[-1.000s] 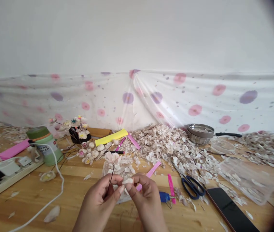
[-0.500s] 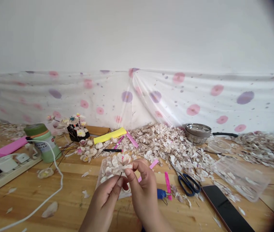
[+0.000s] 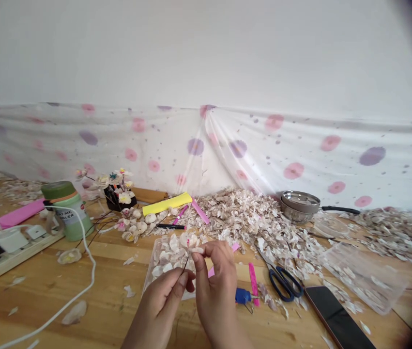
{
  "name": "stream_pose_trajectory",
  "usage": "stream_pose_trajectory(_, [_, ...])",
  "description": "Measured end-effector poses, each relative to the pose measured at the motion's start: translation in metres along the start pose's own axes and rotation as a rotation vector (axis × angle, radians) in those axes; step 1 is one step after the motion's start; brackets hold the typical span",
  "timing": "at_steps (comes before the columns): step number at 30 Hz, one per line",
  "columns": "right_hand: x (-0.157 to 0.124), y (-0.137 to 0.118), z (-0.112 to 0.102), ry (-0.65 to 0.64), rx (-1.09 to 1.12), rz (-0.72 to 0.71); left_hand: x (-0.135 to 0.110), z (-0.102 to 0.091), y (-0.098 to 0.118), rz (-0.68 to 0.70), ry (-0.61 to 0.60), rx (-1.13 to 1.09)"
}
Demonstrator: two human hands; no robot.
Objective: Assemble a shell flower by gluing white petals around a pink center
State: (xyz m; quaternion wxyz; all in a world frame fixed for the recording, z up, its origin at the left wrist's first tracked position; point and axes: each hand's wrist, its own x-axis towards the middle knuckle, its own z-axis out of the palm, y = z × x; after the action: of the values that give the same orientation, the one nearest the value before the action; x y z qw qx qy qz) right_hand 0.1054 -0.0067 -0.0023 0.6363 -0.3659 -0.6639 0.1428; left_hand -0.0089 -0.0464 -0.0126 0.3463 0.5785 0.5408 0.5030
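Observation:
Between my hands is a handmade flower (image 3: 188, 241) with whitish petals, a pink centre and a thin dark stem. My left hand (image 3: 167, 295) pinches the stem below the bloom. Thumb and forefinger of my right hand (image 3: 215, 276) close on a petal at the flower's right side. Behind and under the hands, a clear plastic box (image 3: 150, 269) holds loose pale petals, partly covered by the fingers. Just right of my right hand lies the blue glue gun (image 3: 242, 295), its nozzle by a bright pink paper strip (image 3: 252, 278).
Scissors (image 3: 286, 283), a phone (image 3: 336, 315) and a clear lid (image 3: 367, 276) lie to the right. A petal heap (image 3: 242, 213) spreads before metal bowls (image 3: 300, 206). Leftward are a green jar (image 3: 69, 213), a power strip (image 3: 20, 257) and a white cable (image 3: 91, 271).
The view has shifted slightly. Both hands keep their pinch on the flower, and its stem now shows longer above my left fingers.

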Motion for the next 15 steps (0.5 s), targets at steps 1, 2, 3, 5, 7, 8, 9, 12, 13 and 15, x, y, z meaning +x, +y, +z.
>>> stream_pose_trajectory(1, [0.0,0.0,0.0,0.005,-0.01,-0.01,0.0,0.0,-0.001,0.001,-0.002,0.004])
stream_pose_trajectory(2, [-0.001,0.001,0.001,0.01,-0.015,-0.018,0.0,-0.001,-0.001,0.002,-0.01,0.011])
stream_pose_trajectory(3, [-0.001,0.001,0.001,0.012,-0.016,-0.021,0.0,-0.001,-0.002,0.006,-0.019,0.021])
stream_pose_trajectory(5, [-0.001,0.001,0.001,0.012,-0.012,-0.017,0.002,-0.001,-0.004,0.021,-0.038,0.05])
stream_pose_trajectory(7, [0.0,0.002,0.001,0.006,-0.016,-0.004,0.003,-0.001,-0.005,0.04,-0.036,0.09])
stream_pose_trajectory(8, [0.0,0.003,0.001,0.003,-0.02,0.001,0.003,-0.001,-0.006,0.05,-0.03,0.115])
stream_pose_trajectory(9, [0.0,0.003,0.001,0.0,-0.025,0.01,0.003,-0.001,-0.006,0.062,-0.024,0.143])
stream_pose_trajectory(12, [0.0,0.006,0.002,0.006,-0.043,0.032,0.0,-0.002,-0.01,0.124,0.01,0.245])
stream_pose_trajectory(13, [-0.001,0.007,0.002,0.023,-0.053,0.032,-0.002,-0.002,-0.011,0.153,0.026,0.283])
stream_pose_trajectory(15, [-0.002,0.008,0.001,0.074,-0.074,0.02,-0.004,-0.002,-0.013,0.222,0.06,0.357])
